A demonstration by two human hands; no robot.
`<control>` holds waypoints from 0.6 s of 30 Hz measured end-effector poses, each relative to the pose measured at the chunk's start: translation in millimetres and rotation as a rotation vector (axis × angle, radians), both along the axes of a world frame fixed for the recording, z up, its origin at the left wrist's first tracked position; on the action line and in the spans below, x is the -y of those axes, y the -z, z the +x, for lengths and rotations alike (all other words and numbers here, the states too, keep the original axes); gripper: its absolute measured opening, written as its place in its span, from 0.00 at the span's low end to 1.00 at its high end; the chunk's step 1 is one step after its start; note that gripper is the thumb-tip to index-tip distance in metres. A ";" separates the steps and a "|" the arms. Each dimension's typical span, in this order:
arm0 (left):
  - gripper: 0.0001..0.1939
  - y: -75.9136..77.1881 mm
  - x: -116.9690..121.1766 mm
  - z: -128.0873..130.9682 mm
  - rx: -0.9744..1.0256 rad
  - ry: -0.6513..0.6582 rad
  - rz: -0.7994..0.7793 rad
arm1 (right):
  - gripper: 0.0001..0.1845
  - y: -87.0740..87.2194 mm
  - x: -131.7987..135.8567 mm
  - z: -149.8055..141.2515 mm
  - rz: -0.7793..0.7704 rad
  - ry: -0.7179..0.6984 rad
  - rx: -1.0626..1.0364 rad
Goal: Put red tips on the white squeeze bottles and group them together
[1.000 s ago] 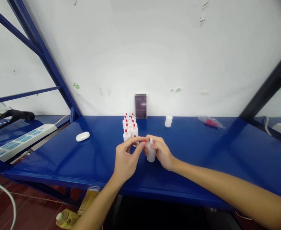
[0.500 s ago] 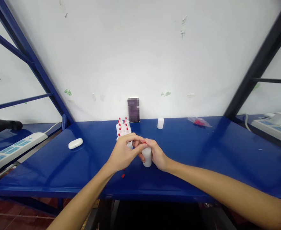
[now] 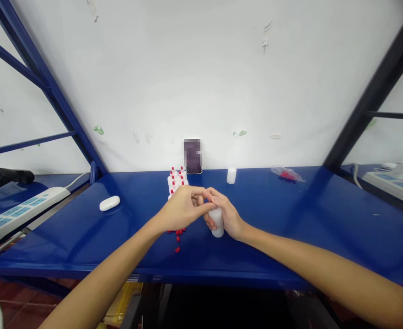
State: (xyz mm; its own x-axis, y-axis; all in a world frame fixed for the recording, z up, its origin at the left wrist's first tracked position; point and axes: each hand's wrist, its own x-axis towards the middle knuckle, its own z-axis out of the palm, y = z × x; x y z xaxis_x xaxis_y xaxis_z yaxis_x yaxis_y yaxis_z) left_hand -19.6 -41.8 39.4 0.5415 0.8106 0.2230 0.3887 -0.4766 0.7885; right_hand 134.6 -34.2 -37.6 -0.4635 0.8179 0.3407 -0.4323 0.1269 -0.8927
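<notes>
Clasps a white plastic bottle [image 3: 217, 228] firmly in the right hand [image 3: 231, 217], with the palm against its right side, the fingers wrapped round behind and some fingertips showing again at its left edge. Holds it close to upright, above or on the middle front part of a glossy blue worktop [image 3: 273, 219]. Has the left hand [image 3: 185, 208] bent in from the other side, with thumb and forefinger brought together at the top of the same bottle, touching or almost touching the right fingertips. Cannot fairly judge the left hand's grip, closed on something small or merely pressing, because of the overlapping fingers.

Has, just behind the left hand, a tight group of white bottles with red caps [image 3: 178, 179], set upright in two rows and partly covered by that hand. Has, in front of the left wrist, a scatter of loose red caps [image 3: 178, 239], partly hidden by the forearm. Shows farther left a rounded white case [image 3: 110, 203]. Shows along the back a phone [image 3: 192, 156] with a pixelated screen, leaning on the white wall [image 3: 204, 68], then a white cylinder [image 3: 231, 176] to its right, and farther right a clear plastic bag [image 3: 288, 174] with red pieces inside.
</notes>
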 end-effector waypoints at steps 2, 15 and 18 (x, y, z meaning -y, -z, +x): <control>0.13 -8.5 -6.2 -8.8 0.067 -0.022 0.025 | 0.16 0.3 -2.2 1.3 0.019 0.025 -0.006; 0.16 10.9 -35.4 -61.2 -0.352 -0.318 0.383 | 0.12 -2.6 -8.1 14.1 0.072 0.059 0.057; 0.18 17.7 -40.8 -63.5 -0.422 -0.318 0.476 | 0.12 -2.9 -8.9 13.9 0.020 0.042 0.013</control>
